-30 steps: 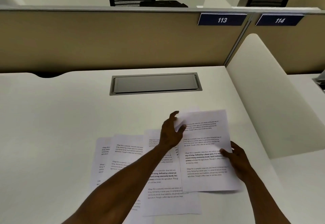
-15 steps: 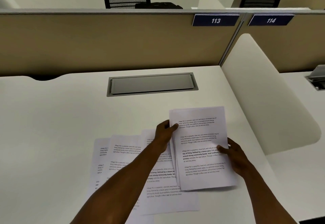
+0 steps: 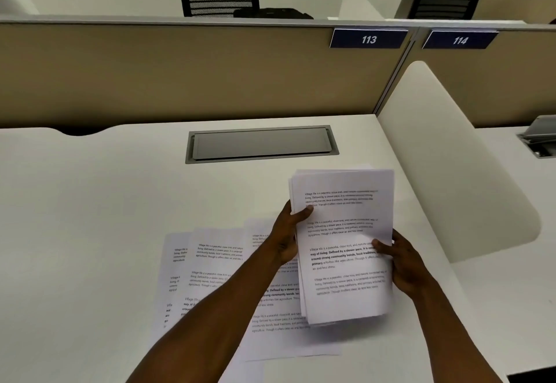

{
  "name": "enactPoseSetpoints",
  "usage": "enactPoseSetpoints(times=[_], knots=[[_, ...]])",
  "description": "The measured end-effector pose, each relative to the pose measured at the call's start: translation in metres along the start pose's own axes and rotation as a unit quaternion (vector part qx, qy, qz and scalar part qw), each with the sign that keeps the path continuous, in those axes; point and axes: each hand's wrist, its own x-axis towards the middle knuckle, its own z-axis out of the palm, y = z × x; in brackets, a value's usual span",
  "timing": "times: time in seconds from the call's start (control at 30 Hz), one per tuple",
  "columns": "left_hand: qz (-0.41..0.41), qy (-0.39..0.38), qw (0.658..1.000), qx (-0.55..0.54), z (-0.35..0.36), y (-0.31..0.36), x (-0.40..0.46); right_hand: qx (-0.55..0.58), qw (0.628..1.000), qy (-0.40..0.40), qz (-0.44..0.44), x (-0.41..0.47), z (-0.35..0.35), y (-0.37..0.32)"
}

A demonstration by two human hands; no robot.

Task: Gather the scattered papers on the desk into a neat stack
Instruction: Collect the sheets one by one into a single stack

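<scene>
A white bench (image 3: 90, 202) carries several printed sheets (image 3: 216, 265) fanned out, overlapping. Just right of them, a gathered stack of papers (image 3: 346, 247) is held by its side edges, left hand (image 3: 288, 235) and right hand (image 3: 403, 262) each with grip closed on it

A stack of printed white papers (image 3: 346, 250) is lifted above the worktop (image 3: 90, 217), its edges nearly squared and slightly fanned on the left. More loose sheets (image 3: 216, 262) lie flat and overlapping, fanned out to its left and beneath it.
</scene>
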Motion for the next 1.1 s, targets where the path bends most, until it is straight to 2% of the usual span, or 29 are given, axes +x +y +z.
enactPoseSetpoints(times=[0.07,0.17,0.3,0.53,0.67,0.77,0.93,1.1], knots=[[-0.022,-0.01,1.0,-0.006,-0.004,-0.002,-0.006,-0.009,1.0,0.0,0.0,-0.005,-0.001,-0.001],[-0.036,0.018,0.998,0.045,-0.008,-0.007,-0.012,-0.063,0.998,0.006,-0.005,-0.009,0.0,0.0],[-0.041,0.03,0.998,0.044,-0.005,-0.007,-0.012,-0.105,0.994,0.03,-0.02,-0.012,0.001,-0.001],[-0.138,-0.003,0.99,0.026,0.011,0.014,-0.012,-0.079,0.995,0.015,-0.051,-0.026,0.005,-0.006],[-0.153,0.042,0.987,0.025,0.007,0.024,-0.011,-0.077,0.994,0.018,-0.069,-0.036,0.004,-0.003],[-0.134,0.075,0.986,0.063,0.001,0.021,-0.015,-0.106,0.99,0.042,-0.079,-0.046,0.011,0.006],[-0.054,0.133,0.981,0.128,-0.01,0.0,-0.026,-0.057,0.993,0.099,0.009,-0.055,0.017,0.029],[-0.071,0.12,0.967,0.215,-0.019,-0.011,-0.04,-0.046,0.99,0.059,0.117,-0.067,0.021,0.044]])
